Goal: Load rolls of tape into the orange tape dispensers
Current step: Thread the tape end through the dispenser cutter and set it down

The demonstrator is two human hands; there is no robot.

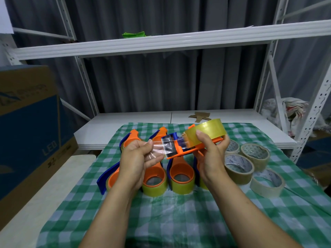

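Observation:
My right hand (211, 154) grips an orange tape dispenser (180, 149) held above the cloth, thumb pressed on the yellowish tape roll (207, 131) mounted in it. A clear strip of tape (157, 149) runs from the roll over the dispenser's blade end. My left hand (136, 158) pinches that strip's free end. Under my hands, several orange-and-blue dispensers (181, 174) loaded with yellowish rolls lie on the cloth. Several loose tape rolls (239, 167) lie to the right.
A green checked cloth (179, 221) covers the work surface. A large blue and brown cardboard box (30, 126) stands at the left. White metal shelving (161, 42) rises behind, with cardboard scraps (199, 116) on its low shelf and a bundled bag (286, 111) at right.

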